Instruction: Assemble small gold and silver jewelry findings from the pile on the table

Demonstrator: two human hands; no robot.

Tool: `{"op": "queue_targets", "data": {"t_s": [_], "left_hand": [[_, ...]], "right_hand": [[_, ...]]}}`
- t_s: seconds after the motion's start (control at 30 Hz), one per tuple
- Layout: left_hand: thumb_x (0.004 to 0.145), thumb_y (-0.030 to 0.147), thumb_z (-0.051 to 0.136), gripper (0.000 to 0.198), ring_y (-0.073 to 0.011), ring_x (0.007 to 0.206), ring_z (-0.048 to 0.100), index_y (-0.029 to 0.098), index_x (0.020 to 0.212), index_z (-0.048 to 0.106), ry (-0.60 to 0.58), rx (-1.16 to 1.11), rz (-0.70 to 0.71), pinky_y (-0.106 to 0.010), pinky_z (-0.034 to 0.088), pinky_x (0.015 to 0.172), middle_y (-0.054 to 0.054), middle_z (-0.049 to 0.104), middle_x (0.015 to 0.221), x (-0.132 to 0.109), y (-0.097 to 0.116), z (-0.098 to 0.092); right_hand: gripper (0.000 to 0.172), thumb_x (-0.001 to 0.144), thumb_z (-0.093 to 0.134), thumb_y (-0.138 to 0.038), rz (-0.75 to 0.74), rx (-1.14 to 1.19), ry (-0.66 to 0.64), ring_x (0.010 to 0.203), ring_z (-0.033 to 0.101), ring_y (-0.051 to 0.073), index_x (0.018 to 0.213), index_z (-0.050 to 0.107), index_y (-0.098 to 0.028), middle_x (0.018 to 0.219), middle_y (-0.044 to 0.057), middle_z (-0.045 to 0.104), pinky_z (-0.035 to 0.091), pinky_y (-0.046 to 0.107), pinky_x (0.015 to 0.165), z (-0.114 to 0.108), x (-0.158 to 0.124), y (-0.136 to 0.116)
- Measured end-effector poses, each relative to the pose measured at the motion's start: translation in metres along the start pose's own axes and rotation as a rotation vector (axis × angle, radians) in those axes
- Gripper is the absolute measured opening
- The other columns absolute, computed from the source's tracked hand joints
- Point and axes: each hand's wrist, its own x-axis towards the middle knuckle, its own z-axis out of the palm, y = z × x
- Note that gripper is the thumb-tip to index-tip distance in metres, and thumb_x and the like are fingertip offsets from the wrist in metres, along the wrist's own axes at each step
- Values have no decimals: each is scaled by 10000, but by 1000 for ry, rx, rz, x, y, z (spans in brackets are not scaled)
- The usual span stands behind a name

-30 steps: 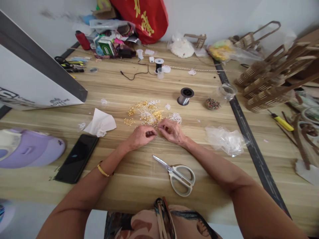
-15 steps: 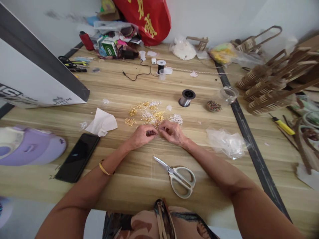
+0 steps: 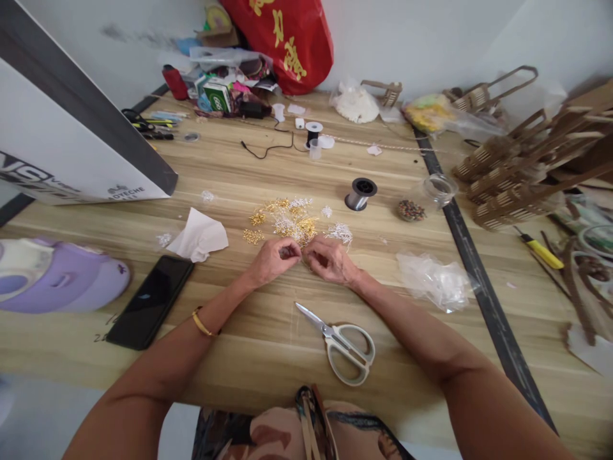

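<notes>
At the front of the table (image 3: 249, 358), our scissors (image 3: 327, 331) lie with the blades pointing away from us. Beyond them our left hand (image 3: 274, 262) and right hand (image 3: 331, 259) nearly meet, fingers curled and tips drawn in; we cannot tell whether either grips something, as any piece there is too small to make out. Off to our left we see a phone (image 3: 151, 303) and a paper (image 3: 204, 235); to our right, a clear plastic bag (image 3: 435, 278). Just past our fingertips sit the gold and silver beads (image 3: 304, 228), loosely heaped. Farther back stands a spool (image 3: 359, 195), and by the wall, a red bag (image 3: 306, 45).
</notes>
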Motion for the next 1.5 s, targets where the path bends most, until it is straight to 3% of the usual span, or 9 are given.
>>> {"op": "queue_targets", "data": {"t_s": [0.3, 0.63, 0.87, 1.07, 1.3, 1.5], "left_hand": [[731, 169, 656, 47, -134, 682, 618, 128, 732, 632, 2, -42, -10, -245, 510, 666, -46, 669, 741, 0, 1, 0], [731, 152, 642, 31, -127, 697, 619, 124, 741, 635, -6, -110, -18, -243, 514, 691, -45, 662, 754, 1, 5, -3], [729, 174, 633, 61, -125, 703, 616, 129, 770, 636, 52, -147, -63, -234, 507, 686, -33, 657, 750, 1, 3, 0], [782, 289, 615, 163, -129, 669, 585, 132, 748, 649, 125, -98, -94, -233, 460, 644, -27, 657, 716, 1, 6, 1], [837, 362, 564, 307, -108, 569, 494, 138, 643, 645, 43, 79, -87, -222, 366, 563, 9, 601, 591, -3, 13, 6], [829, 332, 596, 241, -121, 583, 527, 135, 718, 680, 93, 167, -85, -237, 376, 582, -21, 668, 667, -5, 15, 10]], "right_hand": [[133, 893, 561, -297, -20, -67, -27, 669, 509, 142, 929, 589, -172, 775, 41, 550, 416, 259, 595, 5, -2, 3], [95, 899, 519, -223, 15, -75, -83, 678, 516, 138, 870, 592, -169, 769, 38, 550, 402, 255, 617, 2, -1, -1], [91, 895, 514, -212, 31, 6, -63, 640, 488, 113, 869, 586, -162, 755, 22, 532, 389, 244, 598, 0, 0, -3], [90, 883, 528, -214, 61, 31, 11, 627, 484, 113, 819, 571, -165, 732, 18, 539, 390, 246, 583, 1, 1, 0], [118, 888, 536, -249, 68, 9, 78, 618, 482, 123, 806, 571, -171, 701, 20, 540, 387, 250, 563, 3, 0, 3], [59, 875, 542, -207, 0, -34, 47, 623, 475, 120, 847, 574, -166, 716, 18, 526, 387, 251, 572, 3, -1, 2]]}}
